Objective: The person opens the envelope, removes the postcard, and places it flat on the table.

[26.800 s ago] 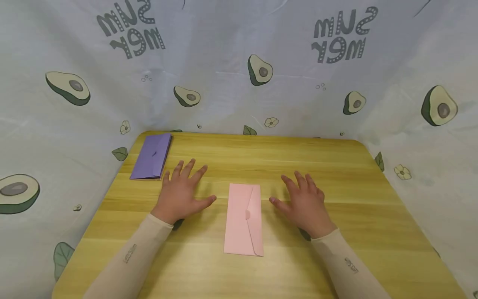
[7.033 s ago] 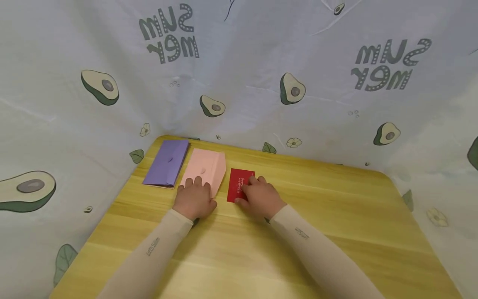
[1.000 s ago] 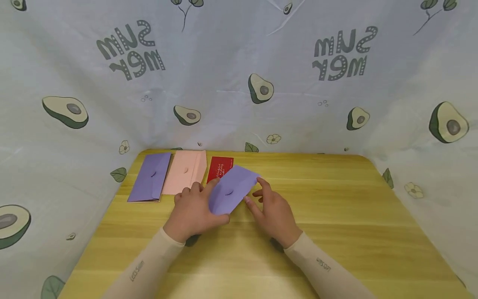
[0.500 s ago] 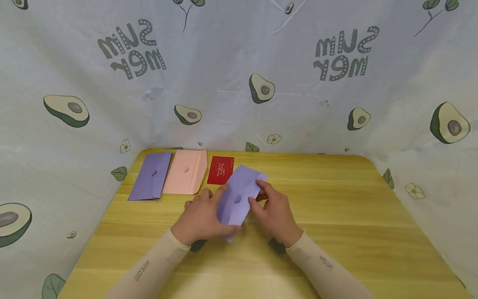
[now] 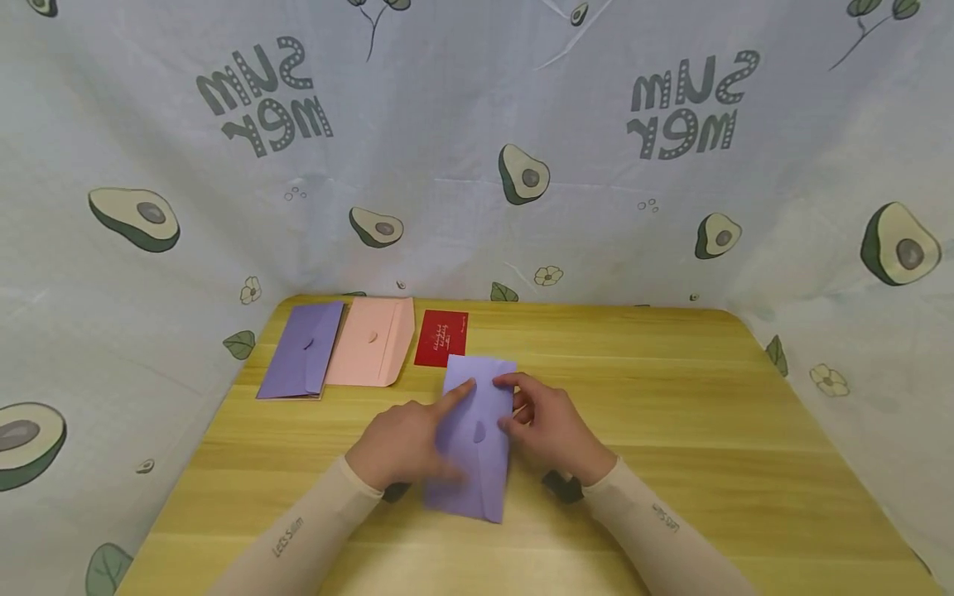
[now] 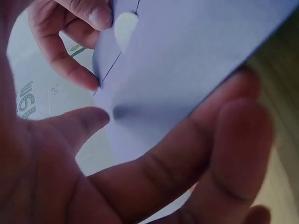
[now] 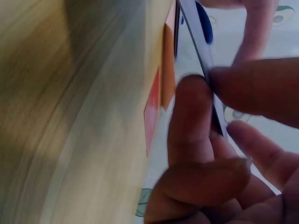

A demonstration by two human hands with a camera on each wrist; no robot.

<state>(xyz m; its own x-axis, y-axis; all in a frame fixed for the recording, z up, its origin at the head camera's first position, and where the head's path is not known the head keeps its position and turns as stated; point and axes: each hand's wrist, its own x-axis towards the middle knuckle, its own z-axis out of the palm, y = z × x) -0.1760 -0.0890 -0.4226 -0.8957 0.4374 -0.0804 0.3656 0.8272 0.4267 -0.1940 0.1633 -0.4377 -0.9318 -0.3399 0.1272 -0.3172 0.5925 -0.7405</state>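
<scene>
Both hands hold a purple envelope (image 5: 488,468), its flap side facing up, near the middle of the table. My left hand (image 5: 402,439) is at its left edge. In the left wrist view, one fingertip presses the purple face (image 6: 196,51) while other fingers curl behind its edge; the thumb is blurred in the head view. My right hand (image 5: 555,426) pinches the right edge by the flap. Seen from the right wrist, the envelope (image 7: 198,44) stands nearly edge-on between thumb and finger, raised off the wood. Its underside is hidden in the head view.
A red card (image 5: 441,338) with pale writing lies just beyond the held envelope. Left of it are a pink envelope (image 5: 365,356) with its flap unfolded and another purple envelope (image 5: 298,352) on a small stack. A printed curtain (image 5: 596,248) surrounds the wooden table (image 5: 671,430).
The held envelope has turned from slanting to nearly upright in view and come nearer the body, uncovering the red card. Earlier, the pink envelope moved from mid-table to the left and the card appeared.
</scene>
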